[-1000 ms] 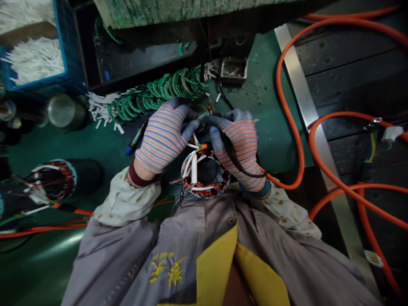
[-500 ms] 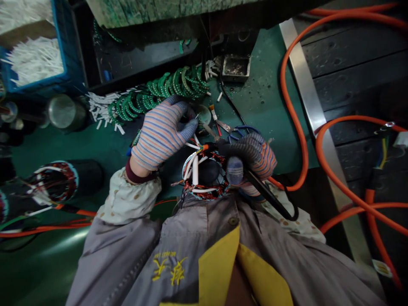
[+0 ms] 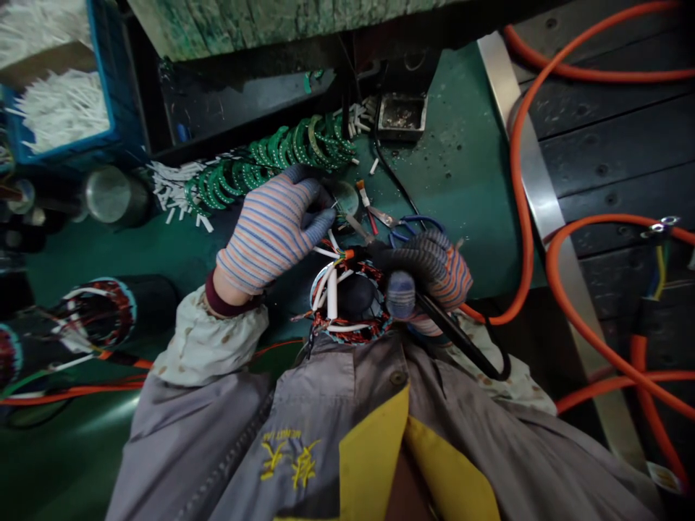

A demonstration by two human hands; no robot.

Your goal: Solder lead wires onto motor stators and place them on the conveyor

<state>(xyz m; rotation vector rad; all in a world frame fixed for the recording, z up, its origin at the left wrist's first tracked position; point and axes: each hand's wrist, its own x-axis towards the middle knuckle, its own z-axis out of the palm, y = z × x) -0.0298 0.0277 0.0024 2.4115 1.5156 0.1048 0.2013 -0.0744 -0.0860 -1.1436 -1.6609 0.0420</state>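
Observation:
My left hand (image 3: 271,228), in a striped glove, is closed in a pinch above the stator; what its fingertips hold is too small to make out. A thin pale strand shows beside them. My right hand (image 3: 442,268) is wrapped round a black-handled tool (image 3: 394,257), its metal tip (image 3: 358,228) pointing up and left, close to the left fingertips. Just below, the round stator (image 3: 350,329) with red windings, white sleeves (image 3: 332,293) and coloured wires sits against my jacket. An orange-ended cable piece (image 3: 348,254) lies over its upper rim.
Green perforated strips (image 3: 304,145) and white tubes (image 3: 174,188) lie behind my hands. A small metal tray (image 3: 402,116), a brush (image 3: 363,195) and blue-handled pliers (image 3: 399,231) are nearby. More stators (image 3: 103,311) stand left; orange cable (image 3: 521,188) crosses the right edge.
My left hand and forearm have shifted slightly left. The orange cable at the right has moved a little to the right. My right hand and its tool look almost unchanged.

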